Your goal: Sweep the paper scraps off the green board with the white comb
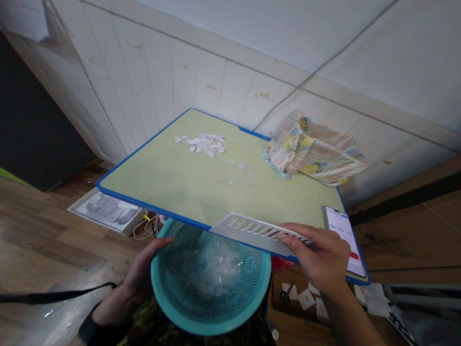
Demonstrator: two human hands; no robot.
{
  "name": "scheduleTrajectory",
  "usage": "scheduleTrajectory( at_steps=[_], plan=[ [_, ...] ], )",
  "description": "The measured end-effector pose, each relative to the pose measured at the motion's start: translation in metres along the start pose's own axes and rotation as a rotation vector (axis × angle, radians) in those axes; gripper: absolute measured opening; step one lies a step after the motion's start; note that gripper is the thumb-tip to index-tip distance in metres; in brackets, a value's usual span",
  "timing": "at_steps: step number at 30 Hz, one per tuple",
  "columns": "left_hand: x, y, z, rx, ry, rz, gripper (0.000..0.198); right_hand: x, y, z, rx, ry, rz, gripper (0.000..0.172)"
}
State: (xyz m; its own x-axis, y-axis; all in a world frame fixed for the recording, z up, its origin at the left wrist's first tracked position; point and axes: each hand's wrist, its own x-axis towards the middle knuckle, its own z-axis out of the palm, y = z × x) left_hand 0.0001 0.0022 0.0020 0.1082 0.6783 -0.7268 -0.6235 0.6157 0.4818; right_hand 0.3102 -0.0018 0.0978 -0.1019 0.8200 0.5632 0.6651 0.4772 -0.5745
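Note:
My left hand [148, 261] grips the left rim of a turquoise plastic colander [205, 325], held just below the table's front edge. Many small clear, glossy pieces [217, 266] lie heaped inside it; their kind is too small to tell. In my right hand [321, 255] is a white slotted plastic strip [244, 229], its long side along the table's blue front edge, above the colander. A thin scatter of clear bits [237, 171] lies mid-table. Farther back, to the left, sits a pile of small white paper pieces [206, 144].
The pale green table [151, 169] has a blue rim. A patterned cloth [316, 149] lies at its back right corner, and a phone [345, 239] at its right edge. A white box [103, 211] stands on the floor at left; scissors [285, 296] lie below right.

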Motion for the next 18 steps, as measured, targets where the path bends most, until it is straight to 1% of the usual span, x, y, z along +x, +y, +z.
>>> scheduleTrajectory(
  at_steps=[2,3,6,8,10,12,16,18],
  plan=[
    [0.0,0.0,0.001,0.037,0.003,0.028,0.018,0.0,0.004,-0.001,0.001,0.013,0.022,0.01],
    [0.001,0.0,0.001,0.047,0.014,0.044,0.019,0.001,0.007,-0.001,-0.013,0.042,0.041,0.01],
    [0.001,0.0,0.002,0.053,0.034,0.06,0.017,0.01,0.025,0.0,-0.103,0.217,0.079,0.01],
    [0.0,0.0,0.003,0.05,0.024,0.03,0.016,0.019,0.038,0.004,-0.159,0.293,0.072,0.012],
    [-0.002,0.001,0.005,0.044,0.018,-0.011,0.017,0.027,0.049,0.008,-0.176,0.292,0.056,0.013],
    [-0.004,0.001,0.008,0.039,0.03,-0.023,0.019,0.033,0.055,0.012,-0.155,0.258,0.054,0.014],
    [-0.005,0.002,0.01,0.04,0.062,-0.021,0.019,0.037,0.054,0.015,-0.089,0.183,0.07,0.014],
    [-0.005,0.002,0.01,0.04,0.073,-0.038,0.019,0.038,0.053,0.014,-0.085,0.188,0.079,0.014]
  ],
)
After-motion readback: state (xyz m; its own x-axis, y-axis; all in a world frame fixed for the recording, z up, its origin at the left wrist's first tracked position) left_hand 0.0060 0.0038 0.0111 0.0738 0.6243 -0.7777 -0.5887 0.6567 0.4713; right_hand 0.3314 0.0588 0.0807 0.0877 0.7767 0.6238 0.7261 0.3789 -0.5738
